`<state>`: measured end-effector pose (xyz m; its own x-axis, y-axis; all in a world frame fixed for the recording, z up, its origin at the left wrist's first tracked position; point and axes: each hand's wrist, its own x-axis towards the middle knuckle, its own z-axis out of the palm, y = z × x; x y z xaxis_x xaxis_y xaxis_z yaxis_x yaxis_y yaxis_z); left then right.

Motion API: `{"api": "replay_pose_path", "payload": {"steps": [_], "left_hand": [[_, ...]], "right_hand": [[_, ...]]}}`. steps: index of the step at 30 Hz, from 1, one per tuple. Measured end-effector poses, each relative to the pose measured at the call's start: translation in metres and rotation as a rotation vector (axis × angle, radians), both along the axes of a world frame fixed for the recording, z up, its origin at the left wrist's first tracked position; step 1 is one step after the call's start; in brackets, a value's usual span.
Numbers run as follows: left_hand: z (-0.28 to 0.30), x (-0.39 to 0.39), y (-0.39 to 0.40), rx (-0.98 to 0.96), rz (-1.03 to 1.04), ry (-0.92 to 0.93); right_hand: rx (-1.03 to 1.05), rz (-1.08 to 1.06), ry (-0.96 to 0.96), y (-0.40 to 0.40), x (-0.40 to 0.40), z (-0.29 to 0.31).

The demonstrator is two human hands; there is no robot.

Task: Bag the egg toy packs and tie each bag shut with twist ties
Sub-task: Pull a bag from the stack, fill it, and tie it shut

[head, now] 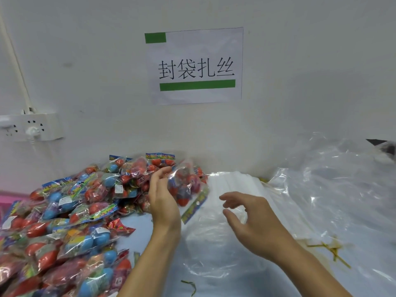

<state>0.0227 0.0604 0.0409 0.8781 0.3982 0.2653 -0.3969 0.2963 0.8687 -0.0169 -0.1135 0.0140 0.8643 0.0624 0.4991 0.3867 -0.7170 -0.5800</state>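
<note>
A big heap of egg toy packs (64,213), red and blue eggs in clear wrap with colourful headers, covers the left of the table. My left hand (162,202) holds one egg toy pack (186,189) upright above the table, header card hanging down. My right hand (246,219) hovers to its right with fingers spread and curled, holding nothing, just over a flat clear plastic bag (214,243). A stack of clear bags (235,183) lies behind it. Yellow-green twist ties (330,249) lie at the right; one more twist tie (189,285) lies near the front.
A white wall with a printed paper sign (195,65) rises right behind the table. A power strip (32,127) with a plug hangs on the wall at the left. Crumpled large clear plastic (342,179) fills the right side. A pink edge (8,199) shows at the far left.
</note>
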Motion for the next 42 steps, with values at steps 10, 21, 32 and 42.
{"api": "replay_pose_path", "payload": {"steps": [10,21,32,42], "left_hand": [[-0.008,-0.009,-0.039,-0.019,-0.499,0.150],[-0.011,-0.007,-0.027,0.231,-0.366,0.139],[-0.011,0.007,-0.004,0.312,0.044,0.214],[-0.014,0.020,0.051,-0.476,0.479,0.304]], "right_hand": [[0.609,0.172,0.178,0.000,-0.004,0.017],[0.793,0.058,0.175,-0.011,0.008,0.011],[0.779,-0.119,0.145,-0.020,0.017,0.003],[0.739,-0.113,0.145,-0.018,0.015,0.002]]}}
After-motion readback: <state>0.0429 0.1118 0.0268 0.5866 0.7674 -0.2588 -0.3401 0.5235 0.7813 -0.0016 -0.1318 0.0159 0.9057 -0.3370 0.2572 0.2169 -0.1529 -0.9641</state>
